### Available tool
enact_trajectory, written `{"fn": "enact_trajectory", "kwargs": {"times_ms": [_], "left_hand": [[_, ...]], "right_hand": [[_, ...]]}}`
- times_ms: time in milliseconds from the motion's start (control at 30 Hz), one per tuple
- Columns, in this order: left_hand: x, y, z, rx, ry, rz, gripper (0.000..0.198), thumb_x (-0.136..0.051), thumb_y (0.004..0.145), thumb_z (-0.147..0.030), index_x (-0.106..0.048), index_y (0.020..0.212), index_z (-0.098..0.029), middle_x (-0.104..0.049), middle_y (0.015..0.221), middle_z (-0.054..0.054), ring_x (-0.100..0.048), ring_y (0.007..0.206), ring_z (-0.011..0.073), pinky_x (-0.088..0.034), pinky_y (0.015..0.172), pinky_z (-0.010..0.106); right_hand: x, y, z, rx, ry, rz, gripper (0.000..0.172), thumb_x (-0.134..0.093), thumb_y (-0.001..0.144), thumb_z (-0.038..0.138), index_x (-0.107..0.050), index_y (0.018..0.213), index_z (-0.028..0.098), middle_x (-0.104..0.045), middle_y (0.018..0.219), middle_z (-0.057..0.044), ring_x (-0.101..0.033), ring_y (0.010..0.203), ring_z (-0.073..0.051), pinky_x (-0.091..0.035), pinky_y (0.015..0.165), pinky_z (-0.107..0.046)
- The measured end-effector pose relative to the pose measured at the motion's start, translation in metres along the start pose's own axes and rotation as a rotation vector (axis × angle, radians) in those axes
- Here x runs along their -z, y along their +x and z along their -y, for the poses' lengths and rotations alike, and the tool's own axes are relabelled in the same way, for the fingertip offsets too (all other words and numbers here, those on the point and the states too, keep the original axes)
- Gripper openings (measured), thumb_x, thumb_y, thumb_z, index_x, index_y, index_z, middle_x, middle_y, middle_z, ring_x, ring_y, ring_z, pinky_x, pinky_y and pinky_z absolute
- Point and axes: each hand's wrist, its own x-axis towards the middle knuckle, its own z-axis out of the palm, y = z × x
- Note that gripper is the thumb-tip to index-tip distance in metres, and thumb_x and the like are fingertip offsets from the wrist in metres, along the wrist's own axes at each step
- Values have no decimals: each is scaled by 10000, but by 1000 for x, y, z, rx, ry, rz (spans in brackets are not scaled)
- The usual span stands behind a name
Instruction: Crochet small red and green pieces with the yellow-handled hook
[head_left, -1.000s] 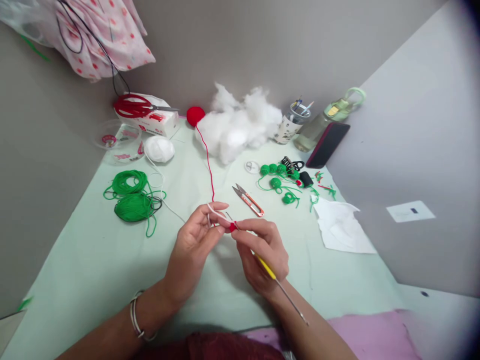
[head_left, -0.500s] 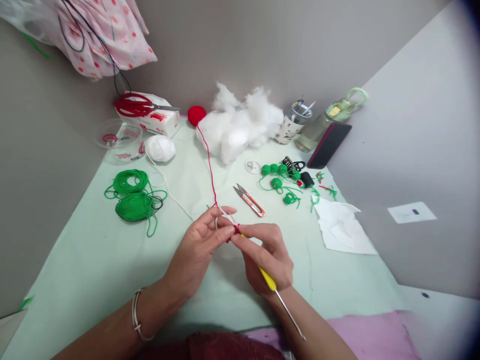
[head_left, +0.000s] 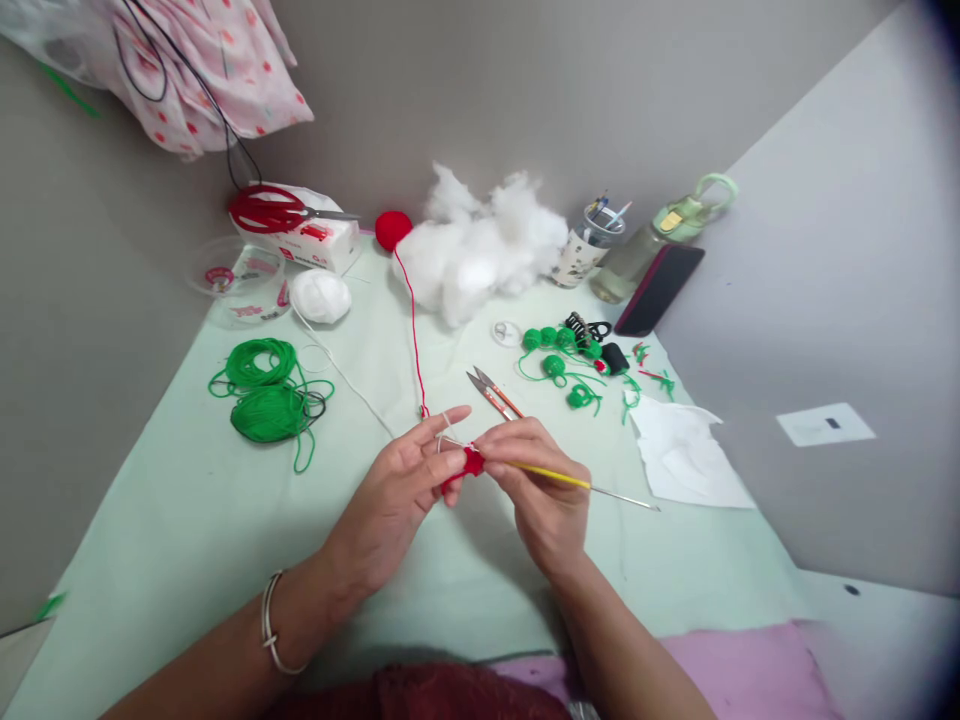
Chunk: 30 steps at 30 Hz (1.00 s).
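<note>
My left hand [head_left: 401, 490] pinches a small red crochet piece [head_left: 472, 461] between thumb and fingers, its index finger stretched out with white yarn across it. My right hand [head_left: 544, 490] grips a crochet hook [head_left: 555, 475] by its yellow handle; the metal rear end points right. The hook's front tip is at the red piece, mostly hidden by my fingers. Red yarn [head_left: 414, 330] runs from the left hand back to a red yarn ball [head_left: 393, 230]. White yarn leads to a white yarn ball [head_left: 321, 296]. Thread snips [head_left: 495, 396] lie just behind my right hand.
Green yarn bundles [head_left: 266, 410] lie at left. White stuffing [head_left: 480, 250] is piled at the back beside a pen cup [head_left: 589, 247], a bottle [head_left: 637, 250] and a leaning phone [head_left: 660, 290]. Green crocheted balls [head_left: 553, 367] and white paper [head_left: 682, 450] lie right; red scissors [head_left: 277, 210] rest on a box.
My right hand has turned, swinging the hook from slanting down toward me to nearly level, pointing right. More of the red piece shows. The right hand now covers part of the snips.
</note>
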Motion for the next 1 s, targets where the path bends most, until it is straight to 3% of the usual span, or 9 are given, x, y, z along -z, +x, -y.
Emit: {"fn": "enact_trajectory", "kwargs": {"times_ms": [267,500,700,833,1000], "left_hand": [[6,4,-9,-120,208,-49,588,-796,836,-241,-625,1392,-150,-673,816,-15,-572,716,134,-460,724,287],[7,1,-11,-243,372,-95,551,-788,812,-196,-667,1349,-193,-647,809,-23,-591,764,158,-483,763,300],[4,-1,0,-272,370,-77,441,-769,850,-179,-702,1281,-245,-657,876,-29,-665,865,158,-524,881,297],[2,-1,4,-257,286,-98,448,-821,840,-234,-709,1273,-249,-677,905,-25,-686,877,158,-536,872,290],[5,2,3,-175,187,-72,515,-832,842,-262,-685,1334,-217,-728,908,4,-674,900,174,-516,891,310]], "right_hand": [[5,4,1,-131,80,46,123,-705,988,261,-810,1046,233,-780,925,-57,-746,771,-177,-653,715,-342],[8,6,-4,-253,285,-6,125,-751,955,333,-798,941,218,-773,864,-44,-718,639,-160,-622,598,-314],[-3,2,-5,-144,100,30,94,-734,969,278,-828,981,273,-811,969,-52,-753,941,-213,-641,814,-372],[-9,-1,-2,-68,-22,-15,136,-684,992,224,-814,1003,263,-786,896,-45,-724,821,-194,-619,684,-328],[-5,-5,2,51,-215,123,236,-615,1017,185,-746,1199,257,-771,1068,-83,-721,1002,-220,-632,870,-402]]}}
